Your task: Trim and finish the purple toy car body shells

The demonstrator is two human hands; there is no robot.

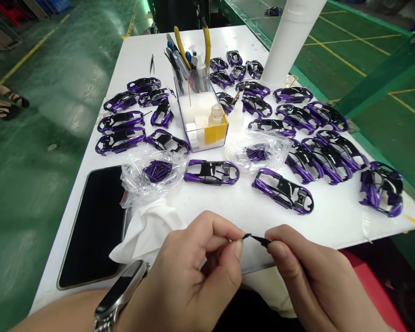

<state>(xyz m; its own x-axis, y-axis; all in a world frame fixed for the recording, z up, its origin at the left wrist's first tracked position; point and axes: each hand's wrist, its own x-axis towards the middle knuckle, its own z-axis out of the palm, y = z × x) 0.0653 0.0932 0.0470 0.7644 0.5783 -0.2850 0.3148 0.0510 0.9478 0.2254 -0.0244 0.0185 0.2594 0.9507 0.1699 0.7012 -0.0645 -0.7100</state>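
My left hand (197,272) pinches a tiny dark part (246,236) between thumb and forefinger, over the table's near edge. Black pointed tweezers (261,240) are in my right hand (318,272), and their tip meets the part. Just beyond the hands lie two purple and black toy car body shells (283,191), one turned at an angle. A clear plastic bag (134,173) of thin purple pieces (158,171) rests at the left, and a second bag (280,150) with similar pieces lies further right. A white cloth (152,230) is beside my left hand.
A dark-screened tablet or phone (93,226) lies at the left edge. In the middle stands a clear organizer (190,138) with yellow-handled pliers (207,44), other tools and a glass bottle (216,114). Several car shells (121,122) flank it. A white tube (292,39) rises behind.
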